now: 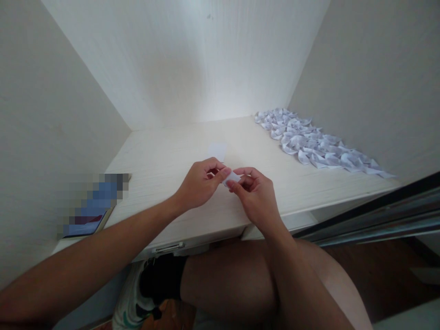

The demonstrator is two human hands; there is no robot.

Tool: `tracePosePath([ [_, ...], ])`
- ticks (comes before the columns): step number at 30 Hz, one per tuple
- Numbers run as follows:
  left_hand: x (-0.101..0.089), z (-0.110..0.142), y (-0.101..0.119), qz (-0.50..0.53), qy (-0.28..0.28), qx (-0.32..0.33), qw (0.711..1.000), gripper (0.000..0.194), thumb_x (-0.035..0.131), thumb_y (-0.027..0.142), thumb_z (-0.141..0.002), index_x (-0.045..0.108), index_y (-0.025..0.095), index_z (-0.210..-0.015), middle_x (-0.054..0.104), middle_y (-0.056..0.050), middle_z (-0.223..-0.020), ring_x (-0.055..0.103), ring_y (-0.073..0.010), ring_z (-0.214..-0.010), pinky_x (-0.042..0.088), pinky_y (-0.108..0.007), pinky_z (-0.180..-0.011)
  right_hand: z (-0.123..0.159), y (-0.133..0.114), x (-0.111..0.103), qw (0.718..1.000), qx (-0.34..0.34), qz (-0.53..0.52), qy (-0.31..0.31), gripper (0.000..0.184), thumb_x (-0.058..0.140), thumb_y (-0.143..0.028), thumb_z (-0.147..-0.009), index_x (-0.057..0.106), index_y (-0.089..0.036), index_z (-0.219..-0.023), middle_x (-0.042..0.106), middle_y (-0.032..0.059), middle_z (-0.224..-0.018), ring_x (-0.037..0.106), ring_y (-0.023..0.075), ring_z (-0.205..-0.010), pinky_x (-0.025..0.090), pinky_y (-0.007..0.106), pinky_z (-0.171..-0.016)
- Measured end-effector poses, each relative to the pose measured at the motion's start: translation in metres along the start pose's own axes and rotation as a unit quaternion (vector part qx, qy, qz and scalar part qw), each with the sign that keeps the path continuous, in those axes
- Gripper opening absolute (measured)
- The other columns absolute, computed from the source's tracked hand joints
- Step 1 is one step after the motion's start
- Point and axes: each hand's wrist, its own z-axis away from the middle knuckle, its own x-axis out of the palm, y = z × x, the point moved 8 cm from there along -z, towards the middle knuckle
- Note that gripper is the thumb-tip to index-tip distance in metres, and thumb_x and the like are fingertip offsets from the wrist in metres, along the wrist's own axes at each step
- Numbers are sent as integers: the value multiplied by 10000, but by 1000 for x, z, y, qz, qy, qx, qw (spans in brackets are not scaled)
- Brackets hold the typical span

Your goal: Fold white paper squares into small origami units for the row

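Seen over my remote link, my left hand (205,182) and right hand (257,189) meet over a pale desk (165,151), thumbs and fingers of both pinching a small white paper piece (233,177) between them. The finished share looks large: folded paper pieces (309,140) lie massed along the desk's right side, too crowded for me to count. The piece I hold seems partway through, though my fingers hide most of its creases. Just beyond them lies a flat sheet (217,150), apparently unworked; whether others lie beneath, I cannot tell. By my judgement, the sheet and the held piece are what remains in view.
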Motion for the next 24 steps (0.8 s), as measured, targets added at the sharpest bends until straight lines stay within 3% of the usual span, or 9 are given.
tracePosePath([
  [5, -3, -1, 1, -19, 16, 15, 1000, 245, 686, 324, -914, 690, 161, -731, 663, -24, -723, 558, -99, -589, 453, -205, -517, -2, 1, 0, 1000, 9, 4, -5, 312, 815, -327, -758, 655, -213, -1001, 657, -47, -597, 654, 179, -613, 496, 326, -656],
  [10, 8, -1, -5, 0, -49, -18, 999, 247, 688, 376, -914, 748, 155, -821, 721, -43, -725, 594, -106, -574, 487, -220, -533, -2, 2, -4, 1000, 14, -6, 6, 416, 857, -447, -742, 659, -197, -1008, 669, -39, -599, 663, 181, -619, 495, 323, -660],
  [13, 7, -1, -5, -7, -52, -24, 998, 270, 681, 371, -915, 741, 157, -761, 721, -38, -695, 574, -98, -549, 475, -217, -522, -2, 3, -4, 1000, 16, -13, 14, 491, 885, -522, -702, 661, -195, -994, 706, -15, -635, 679, 187, -637, 499, 321, -658],
  [18, 2, -2, -5, -2, -23, -18, 1000, 258, 725, 351, -884, 749, 168, -705, 733, -33, -699, 579, -92, -556, 488, -218, -543, -4, 5, -1, 1000, 22, -7, 1, 446, 873, -539, -714, 689, -193, -927, 746, 26, -693, 703, 197, -675, 511, 322, -671],
  [24, 6, -1, -17, 91, -21, -54, 994, 207, 795, 352, -829, 793, 161, -908, 773, -58, -742, 646, -123, -577, 513, -230, -510, -4, 7, -4, 1000, 18, 21, 8, 358, 829, -418, -765, 698, -189, -1006, 727, 9, -676, 683, 190, -638, 510, 329, -653],
])
